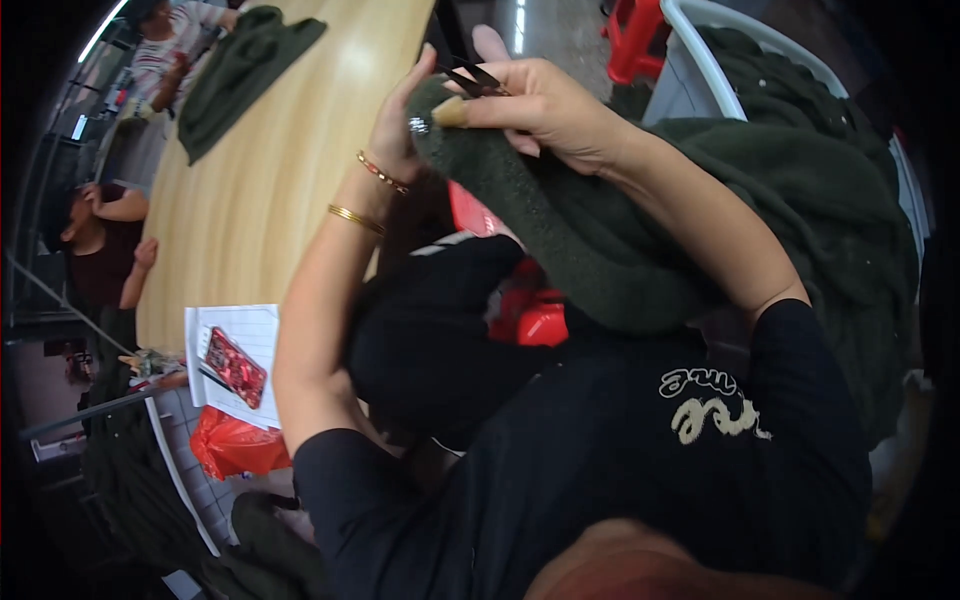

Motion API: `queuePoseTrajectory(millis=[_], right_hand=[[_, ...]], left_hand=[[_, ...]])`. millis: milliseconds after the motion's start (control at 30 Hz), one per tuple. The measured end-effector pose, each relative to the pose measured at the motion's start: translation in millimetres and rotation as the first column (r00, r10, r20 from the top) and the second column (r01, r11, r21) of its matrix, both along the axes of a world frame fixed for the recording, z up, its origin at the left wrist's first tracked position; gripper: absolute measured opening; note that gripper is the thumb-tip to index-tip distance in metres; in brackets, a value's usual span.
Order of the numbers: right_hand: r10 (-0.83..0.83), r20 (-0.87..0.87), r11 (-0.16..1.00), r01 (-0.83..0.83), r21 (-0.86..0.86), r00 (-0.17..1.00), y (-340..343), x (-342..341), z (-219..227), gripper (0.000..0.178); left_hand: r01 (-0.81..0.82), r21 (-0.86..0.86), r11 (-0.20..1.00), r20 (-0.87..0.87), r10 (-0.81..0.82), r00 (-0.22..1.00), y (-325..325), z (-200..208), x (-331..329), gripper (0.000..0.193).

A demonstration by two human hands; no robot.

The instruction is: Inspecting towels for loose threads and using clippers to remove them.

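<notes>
A dark green knitted garment point(590, 245) drapes across my lap and up to my hands. My left hand point(397, 135) grips its raised end, with the fingers partly hidden behind the cloth; a small shiny patch shows there. In my right hand point(550, 112) is a pair of dark thread snips point(478, 80), their blades pointing left just above the fabric's edge. A yellowish cover point(450, 112) sits on a fingertip of that hand and touches the cloth.
To my left is a wooden table point(300, 150) bearing another green garment point(245, 75), paper point(205, 385) and a red-patterned phone point(234, 366). A white bin point(690, 75) at right holds more green cloth. Red stool point(636, 40) beyond; red bag point(235, 445) lower left. Two people are across the table.
</notes>
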State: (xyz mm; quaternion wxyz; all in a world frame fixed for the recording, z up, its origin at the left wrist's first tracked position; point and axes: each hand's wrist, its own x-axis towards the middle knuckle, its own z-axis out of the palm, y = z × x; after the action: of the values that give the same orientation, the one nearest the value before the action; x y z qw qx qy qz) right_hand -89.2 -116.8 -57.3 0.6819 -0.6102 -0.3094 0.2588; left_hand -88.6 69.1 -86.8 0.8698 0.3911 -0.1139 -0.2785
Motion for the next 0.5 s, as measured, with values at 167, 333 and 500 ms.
queuePoseTrajectory(millis=[167, 333, 500], right_hand=[[-0.01, -0.152, 0.987, -0.015, -0.163, 0.988, -49.5, -0.7, -55.0, 0.028], [-0.067, -0.331, 0.976, -0.007, -0.218, 0.941, -85.7, -2.3, -94.0, 0.024], [-0.043, -0.31, 0.962, -0.045, -0.27, 0.95, -87.9, -10.5, -113.4, 0.032]], left_hand=[[0.031, 0.268, 0.963, 0.002, -0.032, 0.999, -21.1, -34.9, -4.2, 0.031], [0.113, 0.495, 0.861, -0.061, -0.095, 0.994, -25.1, -68.9, -2.1, 0.034], [0.213, 0.448, 0.868, -0.21, -0.129, 0.969, -29.5, -91.7, -3.3, 0.037]])
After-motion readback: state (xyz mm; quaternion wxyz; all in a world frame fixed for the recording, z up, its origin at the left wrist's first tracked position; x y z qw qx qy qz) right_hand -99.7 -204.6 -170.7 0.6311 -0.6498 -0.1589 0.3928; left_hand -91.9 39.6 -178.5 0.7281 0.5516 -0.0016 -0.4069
